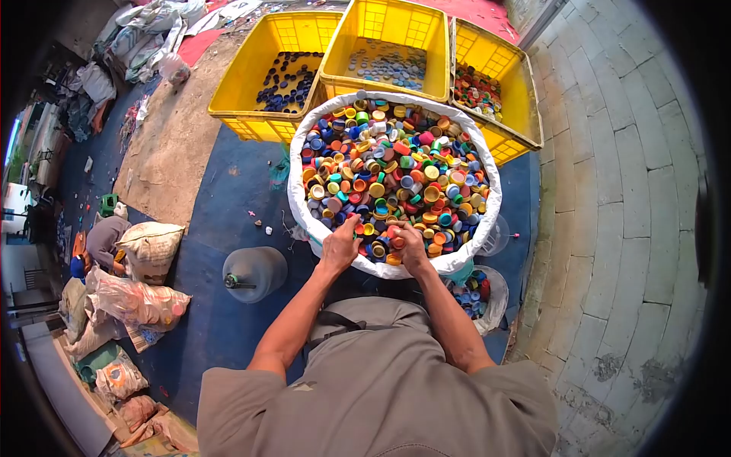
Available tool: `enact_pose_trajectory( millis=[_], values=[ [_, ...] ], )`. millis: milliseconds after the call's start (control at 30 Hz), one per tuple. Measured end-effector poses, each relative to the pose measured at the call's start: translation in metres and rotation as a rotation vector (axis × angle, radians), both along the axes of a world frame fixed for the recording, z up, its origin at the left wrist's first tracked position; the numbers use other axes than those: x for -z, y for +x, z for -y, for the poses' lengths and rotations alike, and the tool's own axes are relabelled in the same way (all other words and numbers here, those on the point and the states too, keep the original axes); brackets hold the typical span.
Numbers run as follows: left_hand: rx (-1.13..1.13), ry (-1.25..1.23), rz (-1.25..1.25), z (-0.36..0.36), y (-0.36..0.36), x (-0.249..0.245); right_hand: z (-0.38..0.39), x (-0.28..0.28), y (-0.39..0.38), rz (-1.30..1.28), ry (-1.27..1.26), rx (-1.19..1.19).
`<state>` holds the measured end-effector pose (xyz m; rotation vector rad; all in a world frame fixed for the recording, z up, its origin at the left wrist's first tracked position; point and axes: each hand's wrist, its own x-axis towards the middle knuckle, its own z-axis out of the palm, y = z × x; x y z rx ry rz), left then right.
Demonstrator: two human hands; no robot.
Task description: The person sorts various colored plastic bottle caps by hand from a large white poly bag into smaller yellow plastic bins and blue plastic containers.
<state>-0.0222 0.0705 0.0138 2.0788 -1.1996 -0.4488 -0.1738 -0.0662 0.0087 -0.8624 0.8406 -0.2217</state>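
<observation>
A big white sack (298,199) with a rolled rim stands in front of me, full of mixed plastic bottle caps (377,189) in many colours. My left hand (341,245) is over the sack's near edge, fingers closed together; whatever is in them is too small to make out. Beside it, my right hand (412,250) pinches a red bottle cap (395,237) between thumb and fingers, just above the other caps. Behind the sack stand three yellow crates: the left crate (228,91) has dark blue caps, the middle crate (329,72) pale blue ones, the right crate (525,114) mostly red ones.
A large translucent jug (257,273) stands left of my arm on the blue floor sheet (217,206). By my right elbow is a smaller sack of caps (496,301). A block wall (609,228) runs along the right. Another person (106,242) bends among stuffed sacks (152,247) at left.
</observation>
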Motion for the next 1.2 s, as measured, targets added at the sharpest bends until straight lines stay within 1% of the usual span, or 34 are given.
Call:
enact_pose_trajectory(
  millis=[100,133,267,467,567,667,767,800,900,933,1033,1067,1100,1167,1200],
  values=[
    [0.103,0.15,0.073,0.01,0.006,0.006,0.001,0.005,-0.019,0.264,0.308,0.143],
    [0.124,0.145,0.104,0.012,0.008,0.01,0.001,0.002,-0.024,0.32,0.359,0.186],
    [0.135,0.261,0.15,0.017,0.012,0.014,-0.006,-0.008,-0.035,0.306,0.358,0.266],
    [0.165,0.243,0.236,0.019,0.013,0.014,-0.012,0.013,-0.043,0.3,0.351,0.241],
    [0.176,0.242,0.22,0.02,0.013,0.015,-0.014,0.004,-0.04,0.305,0.374,0.23],
    [0.137,0.085,0.134,0.019,0.015,0.022,-0.015,0.006,-0.037,0.287,0.344,0.233],
    [0.001,-0.095,-0.061,0.026,0.015,0.016,-0.012,0.005,-0.035,0.29,0.324,0.251],
    [-0.082,-0.196,-0.218,0.031,0.012,0.014,-0.008,0.004,-0.035,0.288,0.345,0.247],
    [-0.355,-0.055,-1.239,0.034,0.012,-0.001,0.001,-0.004,-0.032,0.317,0.326,0.244],
    [-0.349,-0.147,-1.477,0.034,0.01,-0.008,0.004,-0.012,-0.032,0.323,0.318,0.24],
    [-0.392,-0.219,-1.719,0.036,0.001,-0.002,0.01,-0.023,-0.031,0.333,0.236,0.245],
    [-0.387,-0.218,-1.729,0.038,-0.003,0.0,0.013,-0.021,-0.033,0.353,0.201,0.219],
    [-0.339,-0.205,-1.741,0.039,-0.007,-0.003,0.015,-0.024,-0.034,0.348,0.233,0.24],
    [-0.377,-0.13,-1.794,0.046,-0.015,-0.008,0.017,-0.032,-0.035,0.34,0.3,0.28],
    [-0.354,-0.141,-1.82,0.047,-0.02,-0.008,0.017,-0.031,-0.039,0.353,0.292,0.27]
  ],
)
